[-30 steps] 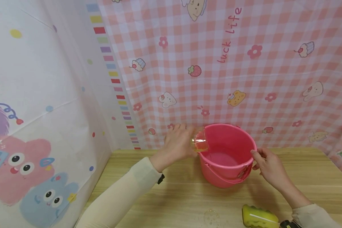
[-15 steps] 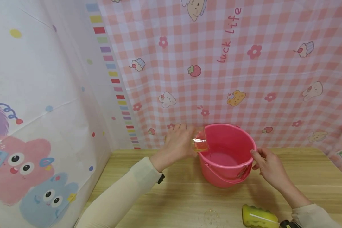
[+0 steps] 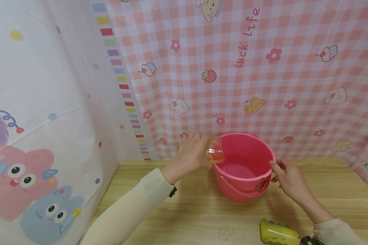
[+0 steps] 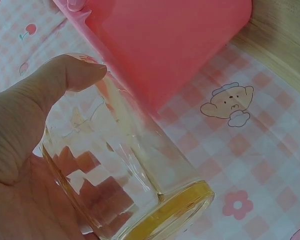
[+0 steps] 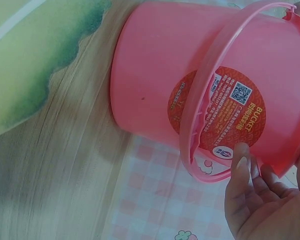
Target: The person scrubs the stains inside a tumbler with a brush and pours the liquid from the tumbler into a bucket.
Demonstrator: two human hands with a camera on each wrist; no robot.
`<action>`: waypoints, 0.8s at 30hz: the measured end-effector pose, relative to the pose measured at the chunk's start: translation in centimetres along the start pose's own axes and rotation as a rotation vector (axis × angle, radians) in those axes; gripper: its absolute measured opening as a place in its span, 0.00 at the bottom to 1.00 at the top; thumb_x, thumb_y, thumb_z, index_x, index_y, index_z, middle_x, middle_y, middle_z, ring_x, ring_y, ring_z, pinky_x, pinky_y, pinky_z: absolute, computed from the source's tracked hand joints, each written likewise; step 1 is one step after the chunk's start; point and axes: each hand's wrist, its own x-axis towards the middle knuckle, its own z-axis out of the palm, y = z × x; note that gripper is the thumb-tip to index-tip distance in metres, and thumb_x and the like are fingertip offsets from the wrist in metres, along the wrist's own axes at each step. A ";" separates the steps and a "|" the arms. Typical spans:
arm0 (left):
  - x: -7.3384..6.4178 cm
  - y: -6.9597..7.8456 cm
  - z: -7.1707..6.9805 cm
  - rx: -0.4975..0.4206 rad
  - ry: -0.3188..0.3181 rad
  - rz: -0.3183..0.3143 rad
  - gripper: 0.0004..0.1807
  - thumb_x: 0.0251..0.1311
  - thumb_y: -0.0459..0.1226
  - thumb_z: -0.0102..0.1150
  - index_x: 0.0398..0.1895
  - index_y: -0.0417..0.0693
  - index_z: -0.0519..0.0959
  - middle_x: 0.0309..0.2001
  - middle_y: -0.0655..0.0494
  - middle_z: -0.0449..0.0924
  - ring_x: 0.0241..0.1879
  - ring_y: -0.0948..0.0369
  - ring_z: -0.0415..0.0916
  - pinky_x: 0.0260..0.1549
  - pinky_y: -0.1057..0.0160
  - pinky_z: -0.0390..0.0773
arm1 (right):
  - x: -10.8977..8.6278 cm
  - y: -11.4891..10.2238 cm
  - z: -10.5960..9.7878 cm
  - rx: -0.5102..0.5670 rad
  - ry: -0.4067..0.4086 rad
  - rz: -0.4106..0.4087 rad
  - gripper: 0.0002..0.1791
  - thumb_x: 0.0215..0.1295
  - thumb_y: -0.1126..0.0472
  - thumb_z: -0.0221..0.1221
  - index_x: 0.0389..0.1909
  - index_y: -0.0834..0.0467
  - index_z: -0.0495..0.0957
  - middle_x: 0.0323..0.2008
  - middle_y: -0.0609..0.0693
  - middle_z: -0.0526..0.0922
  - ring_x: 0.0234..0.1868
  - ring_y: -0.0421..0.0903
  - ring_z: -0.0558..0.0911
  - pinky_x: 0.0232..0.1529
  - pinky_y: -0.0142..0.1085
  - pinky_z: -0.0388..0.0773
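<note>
A pink plastic bucket (image 3: 239,189) stands upright near the back of the table, its handle hanging down at the front. At its left rim my left hand (image 3: 191,153) grips a clear, yellowish drinking glass (image 3: 215,151), tipped on its side. The left wrist view shows the thumb along the glass (image 4: 105,165) and its thick amber base away from the palm. My right hand (image 3: 289,177) pinches the bucket's right rim, thumb on top and fingers bent below. A round red label (image 5: 245,115) marks the bucket's side in the right wrist view. Shallow liquid shows on the bucket's floor.
A yellow-green sponge (image 3: 277,233) with a wavy edge lies at the front right, beside the right wrist. A wet ring (image 3: 227,233) marks the wooden table (image 3: 184,211). A checked cloth (image 3: 202,102) hangs right behind the bucket, and a printed white sheet (image 3: 64,136) hangs at the left.
</note>
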 end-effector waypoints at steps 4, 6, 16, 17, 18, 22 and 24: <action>0.0 0.0 0.0 0.004 0.005 0.010 0.43 0.38 0.56 0.87 0.58 0.53 0.76 0.42 0.58 0.74 0.46 0.57 0.68 0.48 0.55 0.73 | 0.0 0.0 0.0 0.002 -0.001 -0.002 0.26 0.84 0.46 0.48 0.53 0.69 0.73 0.42 0.62 0.84 0.32 0.48 0.84 0.25 0.37 0.82; 0.0 0.0 0.0 0.004 0.005 0.012 0.42 0.38 0.55 0.87 0.57 0.53 0.76 0.41 0.58 0.73 0.46 0.57 0.68 0.48 0.55 0.72 | 0.0 0.1 0.0 0.001 0.001 -0.003 0.26 0.84 0.46 0.48 0.54 0.69 0.73 0.42 0.62 0.85 0.32 0.48 0.84 0.25 0.37 0.82; 0.1 0.0 0.0 -0.006 -0.006 0.011 0.42 0.37 0.53 0.88 0.56 0.54 0.76 0.41 0.59 0.72 0.45 0.58 0.67 0.47 0.56 0.71 | 0.0 0.1 0.1 -0.005 0.008 -0.007 0.26 0.84 0.46 0.47 0.54 0.69 0.74 0.44 0.64 0.85 0.32 0.48 0.84 0.25 0.37 0.82; 0.1 0.0 0.0 -0.003 -0.006 0.012 0.42 0.37 0.53 0.88 0.56 0.54 0.76 0.41 0.59 0.72 0.45 0.58 0.67 0.47 0.56 0.71 | 0.0 0.1 0.1 -0.005 0.009 -0.009 0.26 0.84 0.46 0.47 0.53 0.69 0.74 0.44 0.64 0.85 0.32 0.48 0.84 0.25 0.37 0.82; 0.1 0.0 0.0 -0.001 -0.006 0.012 0.42 0.36 0.54 0.88 0.56 0.54 0.76 0.41 0.59 0.72 0.45 0.58 0.67 0.47 0.56 0.71 | 0.0 0.1 0.1 -0.005 0.010 -0.009 0.26 0.84 0.46 0.47 0.53 0.69 0.74 0.44 0.63 0.85 0.32 0.48 0.84 0.25 0.37 0.82; 0.1 0.1 -0.1 0.005 -0.001 0.017 0.41 0.36 0.53 0.88 0.54 0.54 0.76 0.41 0.59 0.73 0.45 0.58 0.67 0.46 0.57 0.71 | 0.0 0.1 0.1 -0.008 0.014 -0.012 0.26 0.84 0.46 0.47 0.53 0.69 0.74 0.43 0.63 0.85 0.32 0.47 0.84 0.25 0.37 0.82; 0.1 0.1 -0.1 0.007 0.002 0.017 0.40 0.36 0.53 0.88 0.54 0.54 0.76 0.41 0.58 0.73 0.44 0.58 0.67 0.45 0.57 0.70 | 0.0 0.1 0.1 -0.009 0.015 -0.012 0.26 0.84 0.46 0.47 0.53 0.69 0.74 0.43 0.63 0.85 0.32 0.47 0.84 0.24 0.37 0.82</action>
